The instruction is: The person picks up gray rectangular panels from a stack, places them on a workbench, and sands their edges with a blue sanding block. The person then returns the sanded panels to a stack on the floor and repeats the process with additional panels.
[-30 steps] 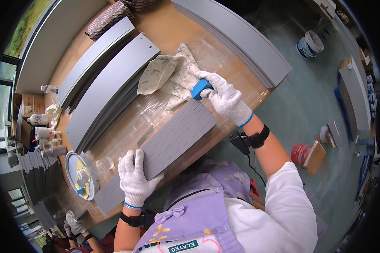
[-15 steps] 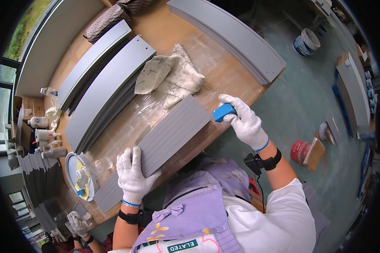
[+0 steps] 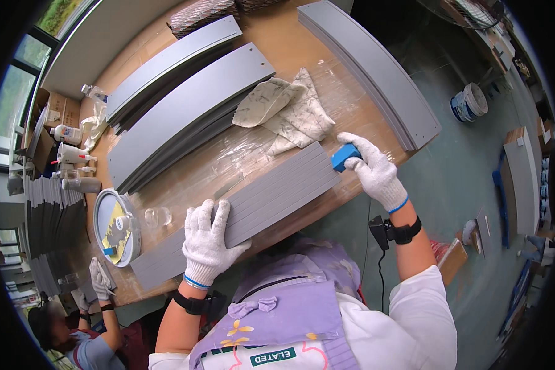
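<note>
A set of long, narrow grey strips lies side by side along the near edge of the wooden table, running from lower left to upper right. My left hand, in a white knit glove, rests flat on them with its fingers stretched out. In a matching glove, my right hand grips a small blue block between thumb and fingers. The block is just beyond the right end of the strips; whether it touches them I cannot tell. A crumpled, stained whitish cloth lies behind the strips.
Stacks of curved grey panels lie at the back, with another curved stack at the far right. At the left are a round white tub, bottles and a co-worker's gloved hand. Buckets stand on the floor.
The whole view has shifted, so the table sits further right and more of the co-worker shows. My left hand stays on the strips; my right still holds the blue block near their end.
</note>
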Demonstrator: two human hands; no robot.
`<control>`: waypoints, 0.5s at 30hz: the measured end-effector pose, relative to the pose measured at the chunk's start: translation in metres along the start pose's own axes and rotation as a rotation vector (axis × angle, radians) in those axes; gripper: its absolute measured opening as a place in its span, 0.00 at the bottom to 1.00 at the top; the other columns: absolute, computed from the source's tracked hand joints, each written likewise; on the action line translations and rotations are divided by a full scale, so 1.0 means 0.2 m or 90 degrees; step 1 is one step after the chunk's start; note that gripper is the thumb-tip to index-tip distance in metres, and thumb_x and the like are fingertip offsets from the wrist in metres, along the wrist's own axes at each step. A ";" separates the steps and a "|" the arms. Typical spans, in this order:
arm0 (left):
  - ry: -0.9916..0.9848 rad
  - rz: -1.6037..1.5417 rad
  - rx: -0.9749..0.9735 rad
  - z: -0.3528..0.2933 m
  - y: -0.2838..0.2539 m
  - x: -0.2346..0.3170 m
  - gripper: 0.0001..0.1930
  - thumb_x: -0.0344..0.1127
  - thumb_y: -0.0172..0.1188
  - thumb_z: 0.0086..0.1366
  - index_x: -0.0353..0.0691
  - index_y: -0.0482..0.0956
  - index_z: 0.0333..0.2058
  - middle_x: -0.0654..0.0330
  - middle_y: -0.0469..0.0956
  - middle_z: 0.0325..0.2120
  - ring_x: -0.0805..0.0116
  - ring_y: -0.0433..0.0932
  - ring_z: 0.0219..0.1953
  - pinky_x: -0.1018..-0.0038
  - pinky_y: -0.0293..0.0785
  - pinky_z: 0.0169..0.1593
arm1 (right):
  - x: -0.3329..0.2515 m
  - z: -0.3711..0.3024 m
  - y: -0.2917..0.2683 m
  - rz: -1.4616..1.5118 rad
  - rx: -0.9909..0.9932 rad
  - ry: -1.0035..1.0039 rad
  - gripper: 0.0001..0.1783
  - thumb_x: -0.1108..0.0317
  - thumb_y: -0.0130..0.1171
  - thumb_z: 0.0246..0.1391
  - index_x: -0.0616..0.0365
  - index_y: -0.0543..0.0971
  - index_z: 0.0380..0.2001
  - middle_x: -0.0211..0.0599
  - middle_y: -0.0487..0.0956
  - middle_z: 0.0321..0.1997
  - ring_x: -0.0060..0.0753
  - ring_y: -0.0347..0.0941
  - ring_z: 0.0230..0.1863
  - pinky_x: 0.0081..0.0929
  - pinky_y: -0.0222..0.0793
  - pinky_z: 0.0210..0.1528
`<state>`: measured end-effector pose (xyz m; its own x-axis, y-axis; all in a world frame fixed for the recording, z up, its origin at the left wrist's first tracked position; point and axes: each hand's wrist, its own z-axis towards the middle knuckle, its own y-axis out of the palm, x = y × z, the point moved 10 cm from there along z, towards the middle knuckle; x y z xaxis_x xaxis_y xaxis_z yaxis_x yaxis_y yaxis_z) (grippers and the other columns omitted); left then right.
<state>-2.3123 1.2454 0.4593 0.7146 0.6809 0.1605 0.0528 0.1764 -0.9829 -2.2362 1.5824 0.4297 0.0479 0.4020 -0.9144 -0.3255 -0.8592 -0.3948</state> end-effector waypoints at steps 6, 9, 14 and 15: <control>0.000 -0.059 0.015 -0.05 -0.01 -0.10 0.53 0.56 0.81 0.40 0.47 0.71 0.66 0.47 0.67 0.62 0.44 0.68 0.64 0.45 0.61 0.71 | -0.05 -0.26 -0.08 0.128 0.071 0.204 0.39 0.80 0.51 0.55 0.58 0.66 0.72 0.40 0.72 0.71 0.33 0.68 0.67 0.32 0.65 0.69; -0.011 -0.057 0.033 -0.15 -0.05 -0.20 0.53 0.60 0.79 0.42 0.47 0.71 0.67 0.46 0.67 0.62 0.44 0.67 0.65 0.45 0.58 0.73 | -0.25 -0.20 0.12 0.109 0.016 0.120 0.33 0.80 0.53 0.57 0.59 0.70 0.68 0.39 0.75 0.64 0.29 0.73 0.60 0.28 0.71 0.62; -0.051 -0.021 0.073 -0.42 -0.11 -0.46 0.54 0.65 0.76 0.43 0.45 0.70 0.68 0.44 0.68 0.62 0.42 0.66 0.66 0.42 0.54 0.74 | -0.67 -0.10 0.78 0.183 -0.227 0.035 0.23 0.84 0.61 0.54 0.60 0.76 0.54 0.36 0.77 0.55 0.28 0.73 0.56 0.27 0.72 0.58; -0.061 -0.011 0.076 -0.48 -0.11 -0.51 0.54 0.65 0.75 0.44 0.44 0.70 0.68 0.44 0.68 0.62 0.41 0.66 0.66 0.42 0.53 0.74 | -0.79 -0.08 0.95 0.154 -0.287 -0.005 0.23 0.84 0.63 0.54 0.60 0.76 0.53 0.37 0.77 0.55 0.27 0.74 0.55 0.27 0.73 0.58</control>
<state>-2.3204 1.1035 0.4558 0.6440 0.7409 0.1906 -0.0227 0.2675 -0.9633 -2.2902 1.3503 0.4968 0.0135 0.1755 -0.9844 0.1129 -0.9785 -0.1729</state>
